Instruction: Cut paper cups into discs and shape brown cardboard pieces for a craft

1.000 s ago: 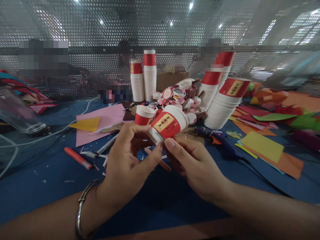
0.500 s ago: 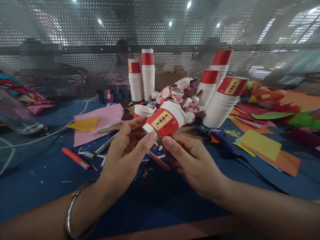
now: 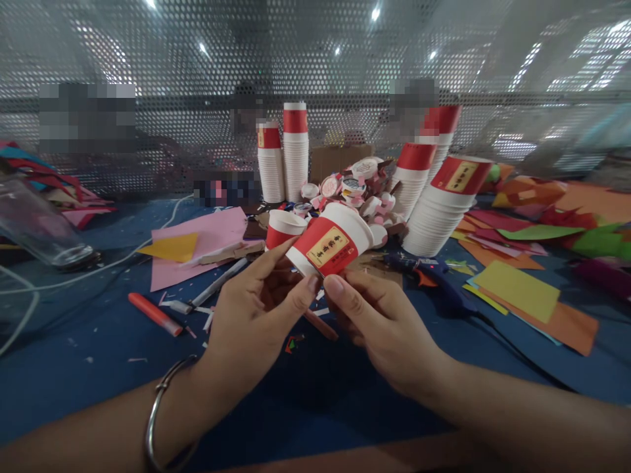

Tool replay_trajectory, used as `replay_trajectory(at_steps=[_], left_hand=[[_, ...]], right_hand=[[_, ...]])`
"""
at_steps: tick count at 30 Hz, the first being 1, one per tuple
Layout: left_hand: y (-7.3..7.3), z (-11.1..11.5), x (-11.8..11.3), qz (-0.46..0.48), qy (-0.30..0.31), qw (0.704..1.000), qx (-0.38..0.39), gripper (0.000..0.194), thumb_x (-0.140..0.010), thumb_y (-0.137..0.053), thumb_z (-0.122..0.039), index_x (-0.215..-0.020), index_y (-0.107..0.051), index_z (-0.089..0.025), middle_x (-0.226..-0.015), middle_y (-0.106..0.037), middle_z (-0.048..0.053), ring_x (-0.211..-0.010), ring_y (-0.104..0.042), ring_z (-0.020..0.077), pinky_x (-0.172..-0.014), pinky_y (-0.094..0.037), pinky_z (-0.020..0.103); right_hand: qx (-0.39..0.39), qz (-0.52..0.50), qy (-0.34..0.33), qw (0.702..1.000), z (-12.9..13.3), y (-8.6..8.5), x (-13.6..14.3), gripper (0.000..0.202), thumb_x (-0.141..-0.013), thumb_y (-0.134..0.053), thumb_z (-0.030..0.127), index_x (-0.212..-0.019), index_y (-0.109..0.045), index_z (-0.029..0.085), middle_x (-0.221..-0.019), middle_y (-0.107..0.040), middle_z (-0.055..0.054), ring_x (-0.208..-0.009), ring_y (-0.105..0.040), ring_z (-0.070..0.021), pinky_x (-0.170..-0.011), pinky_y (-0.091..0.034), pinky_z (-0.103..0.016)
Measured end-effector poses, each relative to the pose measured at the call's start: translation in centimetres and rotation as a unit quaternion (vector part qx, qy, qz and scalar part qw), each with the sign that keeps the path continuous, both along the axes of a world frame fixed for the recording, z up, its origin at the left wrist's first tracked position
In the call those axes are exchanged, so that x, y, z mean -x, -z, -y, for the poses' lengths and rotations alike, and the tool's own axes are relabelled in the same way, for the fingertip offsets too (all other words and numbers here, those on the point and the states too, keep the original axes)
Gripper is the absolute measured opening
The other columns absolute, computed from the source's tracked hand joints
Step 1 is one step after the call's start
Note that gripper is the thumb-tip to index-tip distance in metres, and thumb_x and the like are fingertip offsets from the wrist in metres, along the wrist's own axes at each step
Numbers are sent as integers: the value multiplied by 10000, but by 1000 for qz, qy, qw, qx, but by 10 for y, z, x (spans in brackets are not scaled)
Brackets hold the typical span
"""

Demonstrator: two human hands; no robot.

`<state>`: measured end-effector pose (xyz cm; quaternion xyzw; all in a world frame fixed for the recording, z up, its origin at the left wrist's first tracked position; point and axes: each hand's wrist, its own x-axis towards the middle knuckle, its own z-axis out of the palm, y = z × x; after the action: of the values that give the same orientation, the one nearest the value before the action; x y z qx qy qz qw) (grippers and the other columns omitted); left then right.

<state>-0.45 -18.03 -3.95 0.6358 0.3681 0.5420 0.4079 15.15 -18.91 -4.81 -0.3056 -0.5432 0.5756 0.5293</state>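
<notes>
Both of my hands hold a red and white paper cup (image 3: 340, 240) with a gold label, tilted so its rim points up and to the right. My left hand (image 3: 261, 302) is closed at the cup's lower left, its thumb at the base. Fingers of my right hand (image 3: 379, 315) close on the underside, the thumb near the left one; the other fingertips are partly hidden. Just behind stands another paper cup (image 3: 282, 226), partly covered by my left fingers. A heap of decorated round paper pieces (image 3: 357, 187) lies beyond the held cup.
Stacked paper cups (image 3: 436, 217) rise at the back right, with more stacks (image 3: 296, 157) at the back centre. A blue glue gun (image 3: 446, 286) with a cord lies right. Coloured paper (image 3: 522, 289), a red marker (image 3: 155, 314), a utility knife (image 3: 211, 289) and a glass jar (image 3: 44, 226) lie around.
The whole view has shifted slightly, so things appear a little lower and further right. Both hands keep hold of the cup, with its tilt nearly the same.
</notes>
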Motion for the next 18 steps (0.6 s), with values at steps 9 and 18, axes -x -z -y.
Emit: replay_trajectory(at_steps=[9, 18], left_hand=[[-2, 1, 2, -31, -5, 999, -30, 369, -905, -727, -254, -1273, -704, -242, -1064, -774, 42, -864, -746, 199, -674, -677, 308], [-2, -1, 5, -58, -14, 997, -45, 368, -902, -737, -289, -1269, -712, -258, -1070, -750, 39, -866, -726, 191, -777, -661, 334]], right_hand=[[-8, 13, -6, 1000, 4, -3, -1, 435, -920, -678, 537, -708, -517, 193, -591, -360, 75, -486, -252, -57, -404, -188, -214], [2, 21, -2, 1000, 3, 0, -3, 438, -939, -656, 543, -717, -508, 196, -599, -343, 74, -474, -208, -52, -372, -98, -215]])
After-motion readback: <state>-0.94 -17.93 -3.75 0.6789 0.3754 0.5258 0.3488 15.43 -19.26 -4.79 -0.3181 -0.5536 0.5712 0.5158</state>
